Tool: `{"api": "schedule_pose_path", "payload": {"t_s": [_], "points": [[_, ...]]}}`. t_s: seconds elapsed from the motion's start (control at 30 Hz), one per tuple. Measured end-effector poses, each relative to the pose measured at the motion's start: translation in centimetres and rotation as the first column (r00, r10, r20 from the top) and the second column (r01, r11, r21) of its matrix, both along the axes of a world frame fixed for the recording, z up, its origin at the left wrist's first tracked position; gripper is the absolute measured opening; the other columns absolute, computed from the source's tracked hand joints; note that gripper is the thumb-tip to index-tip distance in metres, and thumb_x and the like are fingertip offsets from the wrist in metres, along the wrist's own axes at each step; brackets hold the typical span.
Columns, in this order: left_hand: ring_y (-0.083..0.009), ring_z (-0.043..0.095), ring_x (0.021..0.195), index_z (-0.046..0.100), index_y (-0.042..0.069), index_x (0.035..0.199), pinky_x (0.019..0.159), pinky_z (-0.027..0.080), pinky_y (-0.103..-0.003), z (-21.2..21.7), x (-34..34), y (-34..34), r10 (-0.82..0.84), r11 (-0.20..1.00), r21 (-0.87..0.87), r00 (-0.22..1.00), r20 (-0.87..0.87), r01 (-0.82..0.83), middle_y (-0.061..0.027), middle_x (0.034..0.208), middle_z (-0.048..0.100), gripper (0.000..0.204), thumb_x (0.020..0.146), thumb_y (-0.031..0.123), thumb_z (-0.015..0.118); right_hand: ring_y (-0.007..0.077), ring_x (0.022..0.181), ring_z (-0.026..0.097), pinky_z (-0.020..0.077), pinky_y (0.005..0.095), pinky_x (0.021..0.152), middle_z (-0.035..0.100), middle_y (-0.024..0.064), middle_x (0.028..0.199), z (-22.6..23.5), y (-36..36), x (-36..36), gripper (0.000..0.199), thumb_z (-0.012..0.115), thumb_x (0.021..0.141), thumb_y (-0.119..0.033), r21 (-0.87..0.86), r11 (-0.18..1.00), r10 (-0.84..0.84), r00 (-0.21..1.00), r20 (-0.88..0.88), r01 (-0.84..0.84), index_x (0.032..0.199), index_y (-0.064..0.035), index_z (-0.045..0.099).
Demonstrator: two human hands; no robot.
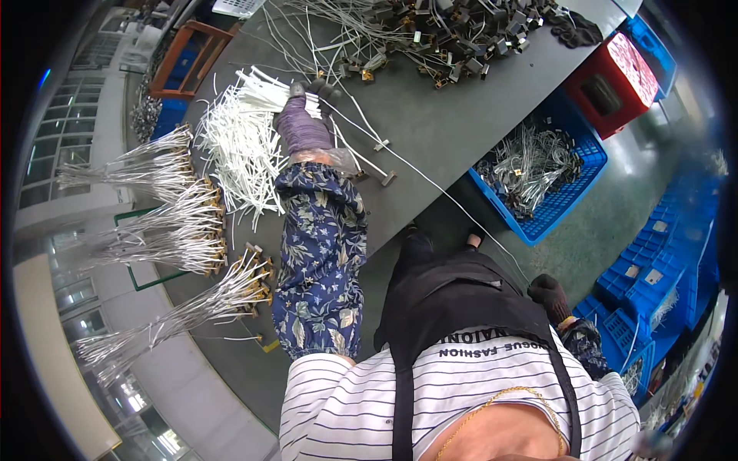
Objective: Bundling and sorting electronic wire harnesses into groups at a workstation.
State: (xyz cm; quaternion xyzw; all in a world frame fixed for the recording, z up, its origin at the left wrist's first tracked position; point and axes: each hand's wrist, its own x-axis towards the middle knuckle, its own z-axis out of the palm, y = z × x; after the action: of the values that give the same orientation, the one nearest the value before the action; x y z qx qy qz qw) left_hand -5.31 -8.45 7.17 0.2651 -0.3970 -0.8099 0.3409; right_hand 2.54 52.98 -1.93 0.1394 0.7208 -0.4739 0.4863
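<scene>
My left hand (pixel 309 119), in a purple and grey glove, reaches over the pile of short white tubes (pixel 242 146) on the table. Its fingers are closed around thin white wires, though the pinch point is partly hidden. A wire with a small block-shaped end piece (pixel 390 179) slants out beside the wrist, and a small pale connector (pixel 382 144) lies nearby. One long white wire (pixel 453 201) runs from there past the table edge to my right hand (pixel 547 296). That hand, in a dark glove, is low at my right side, curled on the wire's end.
Bundles of silvery wires (pixel 173 238) line the table's left side. Many small metal-ended parts (pixel 453 34) heap at the far side, near a dark glove (pixel 576 31). Right of the table stand a blue basket (pixel 530 230) of wired parts, a red box (pixel 607 88) and blue crates (pixel 642 280).
</scene>
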Motion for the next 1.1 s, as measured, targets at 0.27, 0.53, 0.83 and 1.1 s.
{"api": "schedule_pose_path", "payload": {"t_s": [0.27,0.53,0.83,1.1], "points": [[-0.0257,0.063,0.073,0.056,-0.004,0.096,0.065,0.054,-0.037,1.0,2.8,15.7,-0.315,0.949,0.113,0.912,0.261,0.295,-0.0137,0.079,0.063,0.027,0.087,0.020,0.066,0.0108,0.054,0.050,0.0377,0.0262,0.046,0.055,0.0017,0.065,0.3,-3.3,-1.8,0.012,0.068,0.078,-0.014,-0.026,0.999,0.039,0.998,0.049,-0.037,0.083,-0.0062,0.060],[-0.0172,0.059,0.060,0.062,-0.001,0.086,0.056,0.048,-0.027,-4.5,5.0,7.1,-0.039,0.986,-0.117,0.842,0.538,0.121,-0.0087,0.075,0.065,0.025,0.080,0.022,0.071,0.0137,0.071,0.057,0.0462,0.0296,0.059,0.059,0.0044,0.084,4.5,-19.8,-6.6,0.034,0.072,0.079,-0.018,-0.227,0.964,0.113,0.987,-0.114,-0.137,0.107,-0.0043,0.058],[-0.0128,0.058,0.048,0.063,-0.001,0.085,0.042,0.047,-0.026,-5.0,7.4,2.8,-0.101,0.852,-0.183,0.498,0.861,0.490,-0.0059,0.068,0.065,0.031,0.083,0.029,0.072,0.0376,0.119,0.050,0.0428,0.0426,0.098,0.052,0.0227,0.127,7.6,-40.2,-16.2,0.067,0.073,0.075,-0.038,0.163,0.826,0.471,0.502,-0.725,-0.540,0.131,-0.0091,0.049],[-0.0103,0.041,0.043,0.055,0.004,0.084,0.039,0.032,-0.026,-2.9,6.7,3.0,-0.336,0.931,0.240,0.904,0.265,0.276,0.0002,0.055,0.045,0.028,0.089,0.030,0.065,0.0294,0.079,0.062,0.0496,0.0400,0.066,0.063,0.0145,0.094,4.0,-47.9,-24.5,0.037,0.069,0.081,-0.030,0.456,0.716,0.526,-0.021,-0.850,-0.529,0.107,-0.0050,0.060]]}}
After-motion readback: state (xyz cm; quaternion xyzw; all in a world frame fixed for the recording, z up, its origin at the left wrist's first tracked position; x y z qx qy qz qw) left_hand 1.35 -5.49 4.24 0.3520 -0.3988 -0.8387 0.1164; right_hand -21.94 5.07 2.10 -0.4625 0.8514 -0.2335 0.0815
